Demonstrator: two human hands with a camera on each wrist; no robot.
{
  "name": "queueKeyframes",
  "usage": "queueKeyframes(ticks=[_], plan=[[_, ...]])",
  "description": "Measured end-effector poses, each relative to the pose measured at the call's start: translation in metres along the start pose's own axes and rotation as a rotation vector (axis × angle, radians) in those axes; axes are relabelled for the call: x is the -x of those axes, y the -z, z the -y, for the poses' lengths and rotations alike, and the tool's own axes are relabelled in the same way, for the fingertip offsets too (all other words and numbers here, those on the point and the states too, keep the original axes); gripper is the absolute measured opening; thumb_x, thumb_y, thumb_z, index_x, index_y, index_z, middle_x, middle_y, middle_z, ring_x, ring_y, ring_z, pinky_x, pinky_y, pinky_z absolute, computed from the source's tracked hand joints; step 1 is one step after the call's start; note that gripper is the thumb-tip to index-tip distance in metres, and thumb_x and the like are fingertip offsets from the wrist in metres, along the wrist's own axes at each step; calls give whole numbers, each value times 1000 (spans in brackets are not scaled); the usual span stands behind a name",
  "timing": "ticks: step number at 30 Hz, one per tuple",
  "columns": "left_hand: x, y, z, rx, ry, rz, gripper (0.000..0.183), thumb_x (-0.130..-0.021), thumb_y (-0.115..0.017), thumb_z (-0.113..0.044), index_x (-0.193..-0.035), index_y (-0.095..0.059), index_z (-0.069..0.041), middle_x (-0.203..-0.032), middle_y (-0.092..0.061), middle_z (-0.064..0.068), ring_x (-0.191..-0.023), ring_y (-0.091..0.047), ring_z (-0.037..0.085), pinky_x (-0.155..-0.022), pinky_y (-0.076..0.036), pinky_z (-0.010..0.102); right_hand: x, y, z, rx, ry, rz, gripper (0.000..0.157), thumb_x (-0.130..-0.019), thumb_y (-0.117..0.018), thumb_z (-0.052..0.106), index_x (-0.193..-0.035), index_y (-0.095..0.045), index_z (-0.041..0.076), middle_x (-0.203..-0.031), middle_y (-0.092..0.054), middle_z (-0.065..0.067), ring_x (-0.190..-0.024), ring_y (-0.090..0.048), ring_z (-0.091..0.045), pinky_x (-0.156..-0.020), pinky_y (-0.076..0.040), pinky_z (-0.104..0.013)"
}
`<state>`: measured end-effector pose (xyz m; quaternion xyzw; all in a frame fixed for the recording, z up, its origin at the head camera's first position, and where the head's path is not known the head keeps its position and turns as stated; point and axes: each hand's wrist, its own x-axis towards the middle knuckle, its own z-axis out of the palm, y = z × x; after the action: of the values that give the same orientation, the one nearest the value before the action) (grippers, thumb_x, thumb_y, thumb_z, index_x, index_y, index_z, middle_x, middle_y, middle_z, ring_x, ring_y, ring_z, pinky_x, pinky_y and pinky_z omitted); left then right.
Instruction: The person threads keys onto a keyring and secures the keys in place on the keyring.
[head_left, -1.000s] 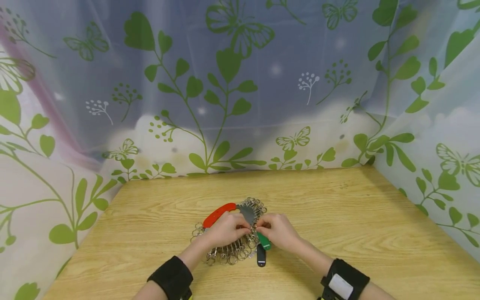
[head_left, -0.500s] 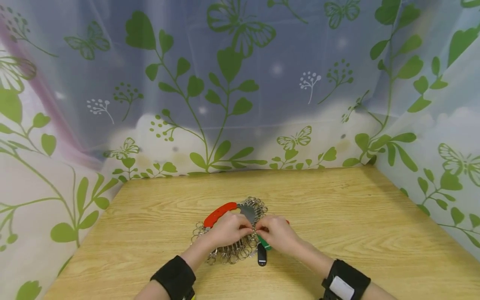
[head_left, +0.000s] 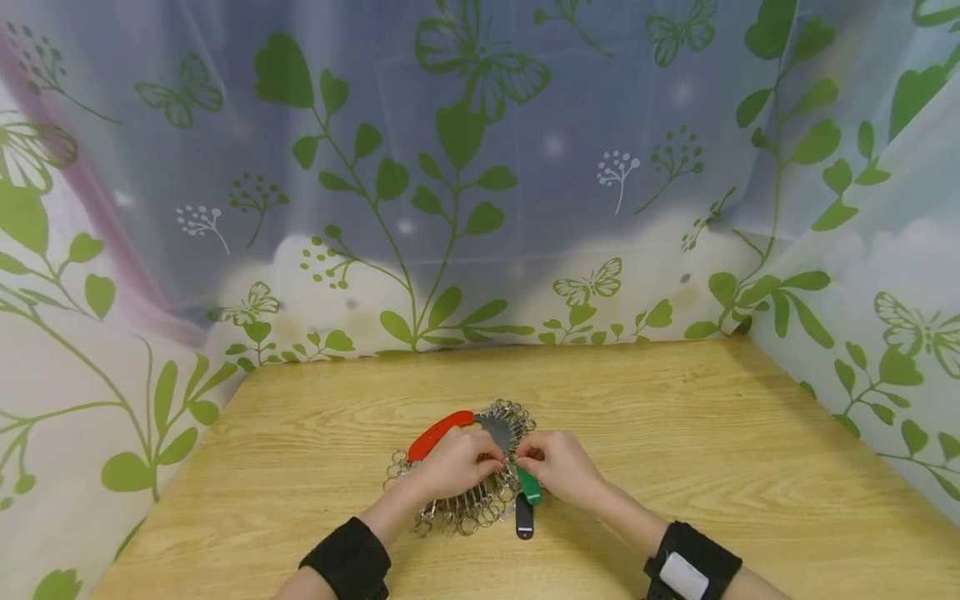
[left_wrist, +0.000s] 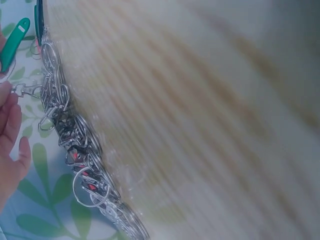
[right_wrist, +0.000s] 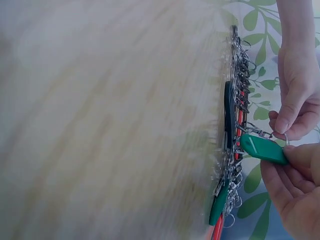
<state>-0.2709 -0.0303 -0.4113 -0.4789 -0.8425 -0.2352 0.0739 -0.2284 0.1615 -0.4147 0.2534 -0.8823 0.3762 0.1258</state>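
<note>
A green key tag [right_wrist: 265, 148] with a thin wire ring [right_wrist: 286, 140] is pinched in my right hand [head_left: 558, 468]. The fingertips of my left hand [head_left: 459, 460] pinch the end of a small metal snap hook [left_wrist: 25, 90], right at the tag's ring. Both hands meet over a heap of key rings and snap hooks [head_left: 468, 510]. A curved red strip [head_left: 438, 435] and a dark grey piece [head_left: 495, 431] lie in the heap, partly hidden by my left hand. Low in the right wrist view lies another green key tag [right_wrist: 219, 202].
A black key tag [head_left: 524, 517] lies on the wooden table [head_left: 675, 467] at the near side of the heap. Curtains [head_left: 555, 167] with leaf and butterfly prints stand behind the table and on both sides. Each wrist wears a black band [head_left: 693, 562].
Both hands stay over the same spot with only small finger shifts. A red tip seen beyond my right hand half a second ago is out of sight now.
</note>
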Motion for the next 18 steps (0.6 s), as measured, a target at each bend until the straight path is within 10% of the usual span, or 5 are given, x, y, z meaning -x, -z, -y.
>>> queueKeyframes(ticks=[18], plan=[[1,3,-2,-166,11,39,6,-83,-61,-20,-85,-66,-20,-77,-56,-11,-63,-44,0,-60,-33,22,-2,-7,5,87,104,68,5,-77,-64,5,-79,-63,9,-75,-59,1,-64,-51,-4,-54,-45,-22]])
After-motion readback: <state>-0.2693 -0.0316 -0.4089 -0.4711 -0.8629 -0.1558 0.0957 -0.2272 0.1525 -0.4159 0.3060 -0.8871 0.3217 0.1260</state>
